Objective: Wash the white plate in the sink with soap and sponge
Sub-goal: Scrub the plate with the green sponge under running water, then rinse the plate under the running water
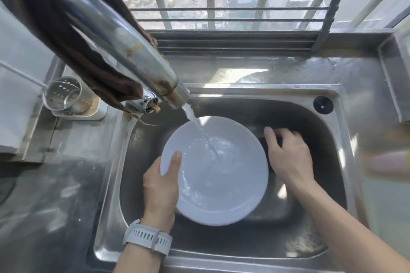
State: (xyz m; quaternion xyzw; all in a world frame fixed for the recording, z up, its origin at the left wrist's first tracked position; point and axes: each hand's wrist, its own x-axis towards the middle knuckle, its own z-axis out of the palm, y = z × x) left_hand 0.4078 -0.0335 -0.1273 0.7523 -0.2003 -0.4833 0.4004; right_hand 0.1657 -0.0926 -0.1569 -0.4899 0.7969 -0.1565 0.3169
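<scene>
Early stage, by my read: wetting only, no suds visible, scrubbing and rinse still to do. Rectangular stainless steel sink holds everything; chrome faucet spout runs water from the basin's back-left corner onto the round white ceramic plate, which sits left of basin centre with water pooling on it. Dark sponge, mostly hidden, lies just beside the plate's right rim toward the basin's right wall. No soap visible. Left hand, white watch strap on the wrist, grips the plate's left rim, thumb on top. Right hand reaches palm-down over the sponge, fingers curled on it; a firm grip can't be confirmed.
</scene>
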